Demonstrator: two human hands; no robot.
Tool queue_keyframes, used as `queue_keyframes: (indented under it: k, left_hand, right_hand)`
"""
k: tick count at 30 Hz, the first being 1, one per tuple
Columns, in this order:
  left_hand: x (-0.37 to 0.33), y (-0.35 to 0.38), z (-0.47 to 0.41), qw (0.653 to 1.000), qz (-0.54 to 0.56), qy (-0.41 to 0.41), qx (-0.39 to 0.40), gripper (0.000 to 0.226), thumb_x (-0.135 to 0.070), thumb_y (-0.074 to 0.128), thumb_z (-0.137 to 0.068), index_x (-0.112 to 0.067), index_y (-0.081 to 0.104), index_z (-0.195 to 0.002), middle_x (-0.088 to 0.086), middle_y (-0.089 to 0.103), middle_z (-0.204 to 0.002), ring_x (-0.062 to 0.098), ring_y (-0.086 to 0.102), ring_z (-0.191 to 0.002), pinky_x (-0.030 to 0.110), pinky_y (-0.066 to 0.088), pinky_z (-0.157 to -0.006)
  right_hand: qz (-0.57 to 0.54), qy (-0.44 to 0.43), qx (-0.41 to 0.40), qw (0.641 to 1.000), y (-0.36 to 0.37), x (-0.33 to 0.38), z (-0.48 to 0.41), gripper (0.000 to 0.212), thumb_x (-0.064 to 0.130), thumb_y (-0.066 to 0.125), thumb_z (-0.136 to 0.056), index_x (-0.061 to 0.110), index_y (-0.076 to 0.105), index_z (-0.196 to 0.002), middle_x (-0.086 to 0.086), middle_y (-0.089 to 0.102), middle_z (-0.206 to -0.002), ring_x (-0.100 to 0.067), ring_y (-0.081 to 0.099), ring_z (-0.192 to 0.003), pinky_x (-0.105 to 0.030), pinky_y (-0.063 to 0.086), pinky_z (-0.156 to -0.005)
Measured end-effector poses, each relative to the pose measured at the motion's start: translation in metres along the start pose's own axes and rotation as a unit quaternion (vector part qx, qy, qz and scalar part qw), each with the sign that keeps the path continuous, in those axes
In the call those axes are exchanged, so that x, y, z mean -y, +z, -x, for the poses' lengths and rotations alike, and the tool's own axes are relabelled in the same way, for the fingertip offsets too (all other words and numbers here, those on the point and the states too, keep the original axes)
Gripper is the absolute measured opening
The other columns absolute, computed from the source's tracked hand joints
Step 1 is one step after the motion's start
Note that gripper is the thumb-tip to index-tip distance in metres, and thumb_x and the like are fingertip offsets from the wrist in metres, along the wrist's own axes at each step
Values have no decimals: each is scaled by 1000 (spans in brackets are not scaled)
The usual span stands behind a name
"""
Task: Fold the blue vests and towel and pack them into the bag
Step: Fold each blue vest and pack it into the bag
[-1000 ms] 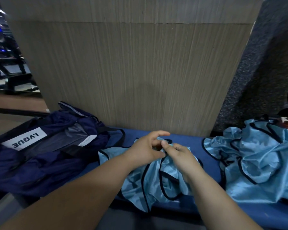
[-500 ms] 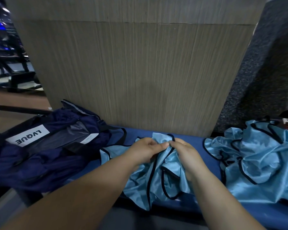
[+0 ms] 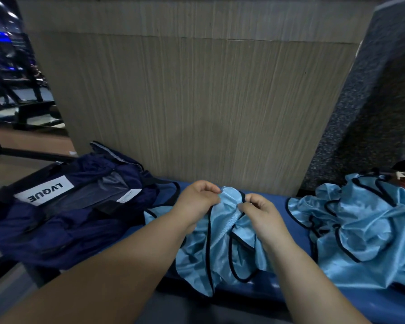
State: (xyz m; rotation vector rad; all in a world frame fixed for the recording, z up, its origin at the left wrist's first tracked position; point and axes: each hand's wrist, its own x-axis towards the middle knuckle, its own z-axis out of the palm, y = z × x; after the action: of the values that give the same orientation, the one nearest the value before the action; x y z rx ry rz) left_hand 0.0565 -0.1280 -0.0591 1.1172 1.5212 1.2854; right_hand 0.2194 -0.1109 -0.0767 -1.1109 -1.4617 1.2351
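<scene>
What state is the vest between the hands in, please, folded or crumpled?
Crumpled: the vest lies in loose bunches, its top edge pinched by the left hand and right hand.

— What is being carried by the blue padded bench [image 3: 351,302]?

— At the left end a navy bag [image 3: 80,220] marked LVQUE is laid. Just beside it, mid-bench, a crumpled light-blue vest [image 3: 222,242] is draped over the front edge. Set apart at the right, a heap of vests [image 3: 365,225] is piled.
</scene>
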Motion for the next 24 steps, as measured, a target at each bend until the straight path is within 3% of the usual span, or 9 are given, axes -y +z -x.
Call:
queue_keyframes:
  k: [5, 7, 11, 14, 18, 20, 22, 24]
  left_hand:
    - [-18, -16, 5, 998, 58, 15, -2, 31, 8, 50, -83, -18, 62, -95, -2, 69, -100, 11, 60, -85, 22, 44, -68]
    - [-28, -24, 7, 997, 71, 34, -6, 39, 14, 45, -82, -19, 61, -96, -2, 69, -101, 12, 61, -89, 22, 46, -68]
    - [-56, -45, 10, 991, 93, 93, -13, 48, 21, 44, -80, -19, 63, -96, 2, 68, -105, 19, 62, -104, 34, 50, -92]
    - [-87, -61, 15, 985, 78, 152, -1, 50, 22, 44, -80, -21, 64, -95, 0, 65, -106, 16, 61, -103, 27, 50, -87]
    - [-128, -80, 25, 973, -49, 224, 37, 43, 12, 65, -79, -24, 64, -103, -9, 63, -109, 2, 58, -103, 6, 46, -77]
    - [-145, -88, 28, 962, -144, 232, 20, 44, 7, 70, -78, -23, 64, -110, -9, 62, -109, 3, 59, -101, 1, 45, -69]
    - [-161, -95, 30, 945, -227, 233, -26, 40, -1, 73, -80, -22, 65, -113, -8, 63, -105, 6, 60, -91, 5, 45, -60]
    - [-174, -104, 31, 921, -299, 237, -73, 29, -13, 73, -84, -22, 66, -111, -6, 65, -102, 9, 60, -85, 17, 45, -63]
  right_hand:
    - [-15, -6, -38, 999, 8, 12, -1, 23, 22, 62, -79, 0, 56, -78, -7, 49, -73, -22, 43, -71, -37, 35, -67]
    - [-34, -1, -39, 999, 17, 21, -1, 14, 15, 61, -84, 1, 62, -79, -8, 51, -75, -22, 45, -72, -36, 36, -68]
    - [-28, 1, -21, 999, 34, 48, -4, 17, 14, 57, -89, 8, 68, -77, -9, 57, -74, -23, 51, -70, -36, 40, -68]
    - [-30, -28, 5, 999, 43, 83, -8, 19, 21, 62, -89, 6, 68, -78, -12, 63, -77, -25, 57, -72, -37, 44, -69]
    - [-32, -86, 6, 996, 55, 131, -11, 19, 23, 74, -84, 4, 71, -88, -20, 72, -85, -27, 65, -73, -39, 53, -74]
    - [-42, -106, -1, 994, 60, 152, -10, 14, 20, 70, -88, 7, 71, -84, -14, 70, -76, -22, 63, -68, -34, 52, -68]
    - [-46, -125, -5, 991, 64, 170, -10, 15, 19, 67, -91, 12, 70, -79, -6, 68, -73, -20, 62, -67, -32, 51, -66]
    - [-41, -147, 2, 988, 65, 184, -11, 16, 20, 66, -92, 15, 72, -78, -7, 71, -76, -20, 65, -71, -37, 55, -73]
